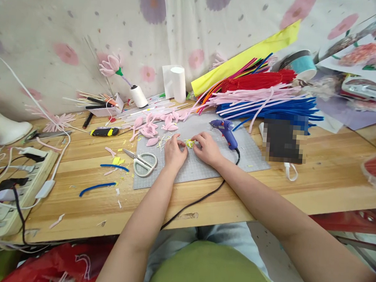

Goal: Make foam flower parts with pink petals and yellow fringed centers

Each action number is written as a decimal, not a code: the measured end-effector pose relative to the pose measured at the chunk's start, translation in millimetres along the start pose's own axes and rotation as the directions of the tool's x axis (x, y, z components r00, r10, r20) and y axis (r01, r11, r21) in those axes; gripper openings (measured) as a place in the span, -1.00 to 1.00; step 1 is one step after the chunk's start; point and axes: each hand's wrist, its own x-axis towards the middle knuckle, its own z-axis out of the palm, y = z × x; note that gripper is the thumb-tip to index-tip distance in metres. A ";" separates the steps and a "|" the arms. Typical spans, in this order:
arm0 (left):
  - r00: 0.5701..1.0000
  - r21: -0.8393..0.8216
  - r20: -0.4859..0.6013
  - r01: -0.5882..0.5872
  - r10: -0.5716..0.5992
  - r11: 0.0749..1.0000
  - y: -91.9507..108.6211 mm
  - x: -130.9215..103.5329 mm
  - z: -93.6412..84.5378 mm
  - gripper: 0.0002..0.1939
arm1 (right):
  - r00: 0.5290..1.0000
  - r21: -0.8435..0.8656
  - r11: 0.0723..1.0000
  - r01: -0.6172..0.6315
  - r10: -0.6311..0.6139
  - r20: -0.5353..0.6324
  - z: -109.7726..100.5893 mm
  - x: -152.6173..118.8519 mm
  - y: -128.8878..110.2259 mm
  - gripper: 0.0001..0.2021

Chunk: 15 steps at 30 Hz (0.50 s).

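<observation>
A small bunch of thin yellow strips (189,143) sits between my two hands, above a grey cutting mat (202,167). My left hand (175,152) is curled, with thumb and forefinger pinched at the left side of the bunch. My right hand (207,148) has its fingertips closed on the right side of it. Just left of my left hand lie pale loose strips (162,142) and scissors (144,163) with white handles. Beyond the hands are several pink fuzzy petals (149,129). A purple glue gun (227,133) rests on the mat right of my right hand.
Bundles of blue (274,106), pink and red (259,80) pipe cleaners lie at the back right. A black cable (193,201) crosses the front edge. Left are a cutter (104,131), blue pipe-cleaner pieces (97,188) and a power strip (26,194). A pink flower (111,66) stands behind.
</observation>
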 end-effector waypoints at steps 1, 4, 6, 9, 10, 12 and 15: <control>1.000 0.004 0.000 0.000 0.000 1.000 0.2 -0.2 0.0 -0.50 | 1.000 0.011 1.000 -0.007 0.007 -0.003 0.1 0.3 0.5 -0.78; 1.000 0.031 -0.010 0.002 -0.002 1.000 1.6 -1.0 -0.5 -0.48 | 0.999 0.043 0.998 -0.034 0.034 0.004 -0.3 0.5 0.4 -0.79; 1.000 0.048 -0.030 0.006 -0.005 0.999 2.7 -1.5 -1.3 -0.48 | 0.998 0.058 0.997 -0.057 0.057 0.010 -0.9 0.4 -0.2 -0.79; 0.998 0.059 -0.067 0.015 -0.011 0.998 3.8 -1.9 -2.8 -0.52 | 0.997 0.069 0.995 -0.074 0.073 0.011 -1.1 0.3 -0.8 -0.79; 0.997 0.060 -0.081 0.020 -0.015 0.998 4.0 -1.9 -3.3 -0.53 | 0.997 0.074 0.994 -0.077 0.077 0.009 -1.0 0.3 -0.7 -0.78; 0.995 0.058 -0.101 0.027 -0.021 0.998 3.9 -1.8 -4.0 -0.53 | 0.996 0.085 0.993 -0.086 0.086 0.004 -0.7 0.8 -0.3 -0.77; 0.997 0.045 -0.077 -0.003 0.007 0.999 3.5 -1.5 -3.9 -0.52 | 0.993 0.106 0.988 -0.112 0.114 -0.014 -0.2 2.2 1.9 -0.79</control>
